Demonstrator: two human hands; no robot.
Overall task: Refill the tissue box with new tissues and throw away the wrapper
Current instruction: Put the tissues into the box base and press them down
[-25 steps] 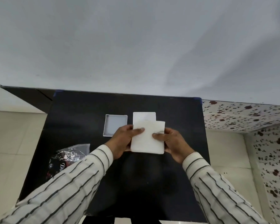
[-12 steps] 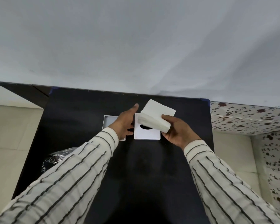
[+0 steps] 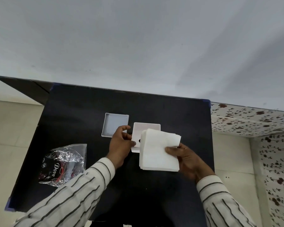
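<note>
My right hand (image 3: 185, 158) grips a stack of white tissues (image 3: 159, 151) by its right edge, held flat above the black table (image 3: 82, 108). Under the stack's far left corner lies the white tissue box lid (image 3: 145, 131) with a dark opening partly hidden by the tissues. My left hand (image 3: 120, 143) pinches the lid's left edge. The open white box base (image 3: 115, 124) sits just left of the lid, with nothing inside. A crinkled clear and black wrapper (image 3: 62, 164) lies on the table at the left.
The table's back edge meets a plain grey wall (image 3: 138, 46). Pale floor tiles (image 3: 11, 125) lie to the left. A floral-patterned surface (image 3: 252, 122) runs along the right side.
My right hand has brought the tissue stack down and nearer, laying it flatter. My left hand has moved from the box base to the lid's left edge. The wrapper has come further into view.
</note>
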